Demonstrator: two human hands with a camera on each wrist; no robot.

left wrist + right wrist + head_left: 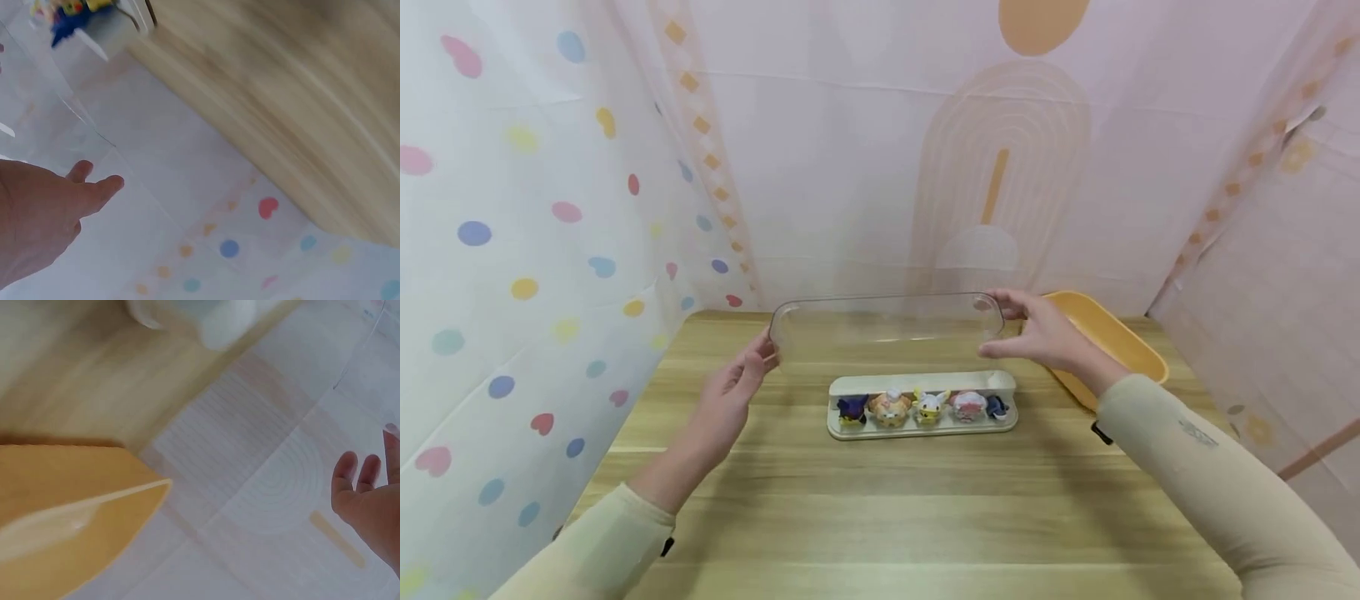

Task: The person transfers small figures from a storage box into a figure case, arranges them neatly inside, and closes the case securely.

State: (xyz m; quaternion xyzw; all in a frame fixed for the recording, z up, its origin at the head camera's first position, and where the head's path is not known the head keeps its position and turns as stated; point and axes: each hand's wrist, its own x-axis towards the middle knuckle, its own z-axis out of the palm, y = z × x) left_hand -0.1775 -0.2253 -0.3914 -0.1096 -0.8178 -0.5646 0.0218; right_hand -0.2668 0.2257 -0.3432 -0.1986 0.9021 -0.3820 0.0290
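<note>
A long clear plastic cover with rounded corners is held up between both hands, above and behind a long white display base. My left hand holds its left end, thumb toward me. At the opposite end my right hand grips it, thumb and fingers spread around the corner. Several small toy figures stand in a row on the base: a dark purple one at the left, then an orange-and-white one, a yellow-and-white one, a pink-and-white one and a dark blue one.
Behind my right forearm, a yellow tray lies at the table's right side. The wood-grain table extends in front of the base. Patterned curtains hang along the back and both sides.
</note>
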